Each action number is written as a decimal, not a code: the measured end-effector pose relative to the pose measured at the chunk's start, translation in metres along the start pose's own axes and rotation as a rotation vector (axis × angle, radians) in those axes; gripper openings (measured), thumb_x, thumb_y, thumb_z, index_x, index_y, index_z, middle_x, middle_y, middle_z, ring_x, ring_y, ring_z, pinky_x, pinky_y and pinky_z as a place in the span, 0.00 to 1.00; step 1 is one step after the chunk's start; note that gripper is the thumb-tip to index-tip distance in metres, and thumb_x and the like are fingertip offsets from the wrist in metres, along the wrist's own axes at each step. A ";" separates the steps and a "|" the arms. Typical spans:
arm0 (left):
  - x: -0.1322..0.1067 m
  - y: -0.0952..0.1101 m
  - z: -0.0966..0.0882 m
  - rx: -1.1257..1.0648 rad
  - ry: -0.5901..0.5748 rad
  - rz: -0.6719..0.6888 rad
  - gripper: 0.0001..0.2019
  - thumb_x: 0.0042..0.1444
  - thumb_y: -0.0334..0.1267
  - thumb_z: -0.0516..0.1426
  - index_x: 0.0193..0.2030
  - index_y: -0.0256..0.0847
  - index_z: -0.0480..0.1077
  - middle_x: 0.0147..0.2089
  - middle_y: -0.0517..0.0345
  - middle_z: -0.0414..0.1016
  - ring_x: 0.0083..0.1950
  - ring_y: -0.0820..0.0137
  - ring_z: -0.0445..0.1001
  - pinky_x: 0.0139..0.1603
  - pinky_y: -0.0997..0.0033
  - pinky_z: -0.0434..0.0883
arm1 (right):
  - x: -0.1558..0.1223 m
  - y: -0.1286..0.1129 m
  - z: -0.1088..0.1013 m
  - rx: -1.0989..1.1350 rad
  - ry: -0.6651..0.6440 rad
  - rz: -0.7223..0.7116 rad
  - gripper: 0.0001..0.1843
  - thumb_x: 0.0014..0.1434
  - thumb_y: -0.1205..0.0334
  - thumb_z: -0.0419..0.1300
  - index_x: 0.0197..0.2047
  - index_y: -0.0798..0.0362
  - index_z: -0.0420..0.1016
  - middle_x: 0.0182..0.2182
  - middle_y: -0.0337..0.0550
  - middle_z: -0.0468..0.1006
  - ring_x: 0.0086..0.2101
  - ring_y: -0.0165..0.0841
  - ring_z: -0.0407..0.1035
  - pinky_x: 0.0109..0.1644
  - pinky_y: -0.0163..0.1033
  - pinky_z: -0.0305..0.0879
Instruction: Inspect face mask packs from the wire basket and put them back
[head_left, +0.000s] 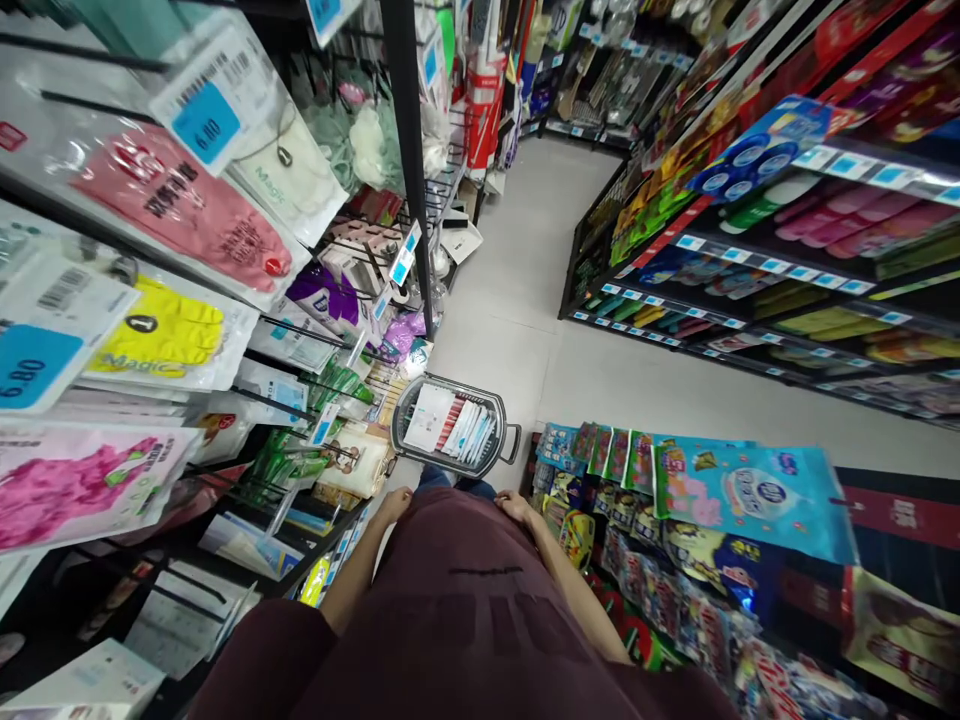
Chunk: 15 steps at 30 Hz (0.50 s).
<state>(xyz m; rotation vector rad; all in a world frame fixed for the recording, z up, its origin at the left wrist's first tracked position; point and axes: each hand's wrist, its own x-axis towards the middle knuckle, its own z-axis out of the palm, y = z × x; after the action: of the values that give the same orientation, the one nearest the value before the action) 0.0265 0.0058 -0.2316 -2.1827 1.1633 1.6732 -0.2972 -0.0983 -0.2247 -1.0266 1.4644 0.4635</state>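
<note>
My left hand (394,502) is closed, its fingers curled at the left edge of my dark maroon shirt (465,560). At the shirt's right edge, my right hand (515,506) is also closed, its fingers bent in against the hem. Just past my legs, a dark shopping basket (505,460) stands on the floor with its handle out to the right. Inside lie a flat white package (429,415) and a row of thin white and blue packets (472,432). Neither hand touches the basket.
Hooks on the left hold packaged pink gloves (180,210), yellow gloves (161,325) and other goods with price tags. Hanging snack bags (750,490) crowd the right side. A grey floor aisle (517,270) runs ahead, beside a stocked shelf (772,265).
</note>
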 end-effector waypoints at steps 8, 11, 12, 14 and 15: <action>0.009 -0.015 0.019 0.031 -0.098 -0.057 0.15 0.66 0.42 0.54 0.53 0.35 0.72 0.52 0.49 0.76 0.55 0.62 0.73 0.59 0.54 0.68 | 0.020 0.027 0.029 -0.023 -0.099 0.061 0.21 0.56 0.56 0.63 0.50 0.59 0.75 0.51 0.53 0.76 0.54 0.42 0.68 0.62 0.45 0.58; 0.011 -0.012 0.016 0.052 -0.112 -0.062 0.16 0.66 0.42 0.54 0.54 0.35 0.71 0.52 0.48 0.76 0.56 0.62 0.73 0.60 0.55 0.66 | 0.026 0.030 0.028 0.005 -0.101 0.068 0.22 0.54 0.56 0.64 0.50 0.57 0.77 0.52 0.50 0.77 0.55 0.43 0.67 0.61 0.39 0.58; 0.012 -0.010 0.013 0.058 -0.113 -0.057 0.16 0.67 0.42 0.54 0.54 0.35 0.71 0.52 0.48 0.76 0.56 0.62 0.73 0.60 0.55 0.66 | 0.028 0.029 0.026 0.016 -0.092 0.069 0.21 0.54 0.56 0.64 0.50 0.56 0.78 0.52 0.50 0.77 0.56 0.42 0.67 0.61 0.37 0.59; 0.012 -0.003 0.007 0.070 -0.109 -0.041 0.16 0.67 0.43 0.53 0.54 0.35 0.71 0.52 0.48 0.76 0.56 0.62 0.73 0.61 0.54 0.66 | 0.032 0.026 0.020 0.036 -0.063 0.063 0.21 0.54 0.57 0.63 0.51 0.56 0.77 0.53 0.50 0.77 0.56 0.42 0.67 0.61 0.37 0.59; 0.012 0.001 0.003 0.074 -0.105 -0.032 0.16 0.67 0.43 0.53 0.54 0.35 0.71 0.52 0.48 0.76 0.56 0.62 0.73 0.61 0.54 0.66 | 0.034 0.024 0.017 0.045 -0.043 0.059 0.22 0.54 0.57 0.62 0.51 0.56 0.77 0.53 0.50 0.77 0.55 0.42 0.67 0.61 0.38 0.59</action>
<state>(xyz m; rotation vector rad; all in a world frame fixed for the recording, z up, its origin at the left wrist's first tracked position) 0.0244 0.0007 -0.2433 -2.0331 1.1379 1.6818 -0.3023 -0.0832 -0.2668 -0.9346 1.4632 0.4897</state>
